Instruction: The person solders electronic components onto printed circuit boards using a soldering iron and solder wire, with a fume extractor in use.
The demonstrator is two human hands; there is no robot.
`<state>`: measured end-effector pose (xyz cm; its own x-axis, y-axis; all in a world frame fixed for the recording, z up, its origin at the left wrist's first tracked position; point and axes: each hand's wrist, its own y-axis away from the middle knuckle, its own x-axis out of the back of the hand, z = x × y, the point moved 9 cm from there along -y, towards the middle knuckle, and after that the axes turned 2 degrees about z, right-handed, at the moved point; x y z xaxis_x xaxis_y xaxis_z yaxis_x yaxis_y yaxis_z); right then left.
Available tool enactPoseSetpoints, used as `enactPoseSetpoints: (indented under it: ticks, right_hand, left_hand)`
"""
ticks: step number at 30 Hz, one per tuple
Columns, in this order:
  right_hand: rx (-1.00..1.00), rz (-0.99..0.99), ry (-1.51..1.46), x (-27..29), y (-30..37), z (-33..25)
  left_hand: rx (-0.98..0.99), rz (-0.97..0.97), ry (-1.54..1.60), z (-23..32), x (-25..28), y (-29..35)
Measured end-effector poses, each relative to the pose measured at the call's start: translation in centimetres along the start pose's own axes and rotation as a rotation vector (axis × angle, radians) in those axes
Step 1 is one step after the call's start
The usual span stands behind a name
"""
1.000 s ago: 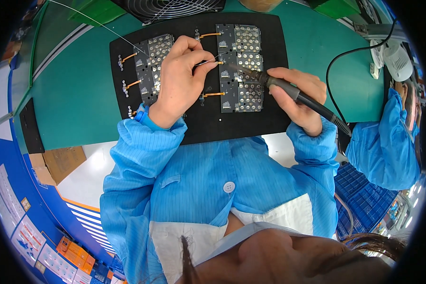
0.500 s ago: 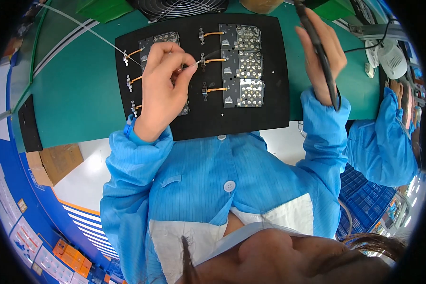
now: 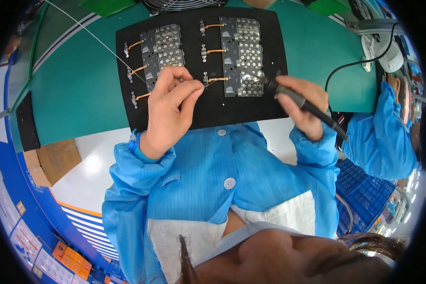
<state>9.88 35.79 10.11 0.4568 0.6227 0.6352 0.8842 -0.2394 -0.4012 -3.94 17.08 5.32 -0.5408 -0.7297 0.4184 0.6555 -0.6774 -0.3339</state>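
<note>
My left hand (image 3: 172, 106) pinches a strand of thin solder wire (image 3: 210, 84) between thumb and forefinger. Its free end reaches the orange ribbon of the nearest board in the right column. A soldering iron (image 3: 294, 97) is gripped in my right hand (image 3: 310, 102), its blurred tip pointing left over that same circuit board (image 3: 251, 90). Contact between tip and board cannot be made out. Two columns of black boards with silvery round pads lie on a black mat (image 3: 203, 113). Small metal connectors (image 3: 134, 100) hang off their left sides on orange ribbons. My left hand partly covers the left column's nearest board.
The mat lies on a green bench (image 3: 75, 94). A round fan grille (image 3: 180, 4) stands at the far edge. The iron's black cord (image 3: 348, 68) loops to the right, near a white cylindrical device (image 3: 390, 57). A co-worker's blue sleeve (image 3: 376, 137) shows at right.
My right hand has swung down and left, bringing the soldering iron from upright beside the mat to over the nearest right-column board. My left hand has moved nearer and slightly right with the solder wire.
</note>
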Motion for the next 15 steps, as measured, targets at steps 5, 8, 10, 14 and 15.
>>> enactPoseSetpoints:
  ticks: [5, 8, 10, 14, 15]
  right_hand:
    - [0.059, -0.009, -0.063, -1.5, 1.2, -0.8]
    - [0.039, 0.015, -0.072, -1.7, 1.4, -0.3]
    - [0.042, -0.004, -0.06, -2.0, 1.5, -0.1]
    - [0.043, -0.001, -0.069, -2.0, 1.6, -0.1]
    - [0.05, 0.002, -0.076, -2.0, 1.6, -0.1]
  left_hand:
    - [-0.016, -0.013, -0.032, 0.3, -0.4, 0.1]
    - [-0.046, -0.002, -0.039, 0.2, -0.6, 0.1]
    - [-0.029, -0.006, -0.05, 0.4, -0.7, 0.0]
    - [-0.024, 0.001, -0.044, 0.4, -1.0, -0.1]
    - [-0.024, 0.001, -0.045, 0.5, -1.0, -0.1]
